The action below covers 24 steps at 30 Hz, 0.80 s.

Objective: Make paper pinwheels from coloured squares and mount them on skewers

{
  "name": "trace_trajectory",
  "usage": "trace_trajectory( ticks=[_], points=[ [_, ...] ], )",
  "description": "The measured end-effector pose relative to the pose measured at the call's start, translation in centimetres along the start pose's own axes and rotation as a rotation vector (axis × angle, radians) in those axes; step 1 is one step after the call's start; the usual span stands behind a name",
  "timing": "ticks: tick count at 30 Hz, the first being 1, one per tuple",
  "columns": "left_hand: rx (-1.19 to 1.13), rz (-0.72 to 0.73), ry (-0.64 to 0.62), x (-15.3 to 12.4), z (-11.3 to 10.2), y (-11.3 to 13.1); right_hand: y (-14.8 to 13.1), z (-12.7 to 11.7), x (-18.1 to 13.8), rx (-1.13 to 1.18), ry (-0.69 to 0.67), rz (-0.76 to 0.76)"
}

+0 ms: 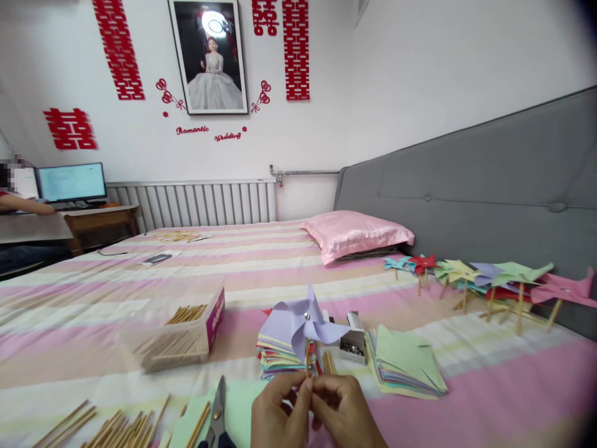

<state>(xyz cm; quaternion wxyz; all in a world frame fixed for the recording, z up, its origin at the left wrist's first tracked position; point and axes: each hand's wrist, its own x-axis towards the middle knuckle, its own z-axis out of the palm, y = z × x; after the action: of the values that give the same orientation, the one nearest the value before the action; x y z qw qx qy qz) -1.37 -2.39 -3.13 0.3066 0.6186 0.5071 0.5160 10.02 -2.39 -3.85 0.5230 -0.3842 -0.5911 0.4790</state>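
A lavender paper pinwheel (pixel 298 318) with a metal pin at its centre stands upright on a thin wooden stick (pixel 307 359). My left hand (pixel 283 407) and my right hand (pixel 342 407) both pinch that stick low down, fingertips touching. Behind the pinwheel lies a stack of coloured paper squares (pixel 270 358), partly covered by it. A small box of metal pins (pixel 352 350) sits just beyond my right hand. To its right is a fanned pile of cut paper squares (pixel 407 361), pale green on top. Scissors (pixel 217 410) lie left of my left hand on green paper (pixel 242 398).
Several loose sticks (pixel 125 429) lie at the front left, with a clear plastic box (pixel 172 348) of sticks behind. Finished pinwheels (pixel 489 280) lean along the grey headboard (pixel 466 168). A pink pillow (pixel 357 233) and a phone (pixel 158 259) rest farther back. A person's arm (pixel 28 204) shows at a desk.
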Motion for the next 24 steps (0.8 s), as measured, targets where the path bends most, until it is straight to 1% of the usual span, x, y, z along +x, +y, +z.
trace_trajectory(
  ticks=[2,4,6,9,11,13,16,18,21,24],
  points=[
    [-0.028,-0.011,-0.010,0.1,-0.2,0.1,0.0,0.0,-0.1,-0.077,0.013,-0.027],
    [-0.047,-0.023,-0.010,0.2,-0.5,0.1,0.0,-0.2,-0.1,-0.116,0.097,-0.058],
    [-0.031,-0.050,-0.005,0.3,-0.6,0.0,0.0,-0.8,-0.1,-0.062,0.232,-0.098],
    [0.081,-0.087,-0.016,0.2,-0.6,-0.2,-0.2,-2.0,0.1,0.102,0.460,-0.150],
    [0.169,-0.071,-0.040,0.2,-0.4,-0.5,-0.3,-2.7,0.3,0.173,0.613,-0.165],
    [0.227,-0.040,-0.069,0.1,-0.1,-0.6,-0.6,-3.3,0.5,0.196,0.723,-0.162],
    [0.268,-0.013,-0.115,0.0,0.2,-0.6,-0.8,-3.7,0.7,0.152,0.795,-0.154],
    [0.300,-0.016,-0.150,0.0,0.2,-0.5,-0.7,-3.7,0.7,0.112,0.803,-0.154],
    [0.324,-0.027,-0.186,0.0,0.0,-0.1,-0.4,-3.7,0.7,0.075,0.766,-0.155],
    [0.312,-0.038,-0.185,0.1,-0.1,0.1,-0.1,-3.5,0.6,0.034,0.703,-0.157]
  ],
)
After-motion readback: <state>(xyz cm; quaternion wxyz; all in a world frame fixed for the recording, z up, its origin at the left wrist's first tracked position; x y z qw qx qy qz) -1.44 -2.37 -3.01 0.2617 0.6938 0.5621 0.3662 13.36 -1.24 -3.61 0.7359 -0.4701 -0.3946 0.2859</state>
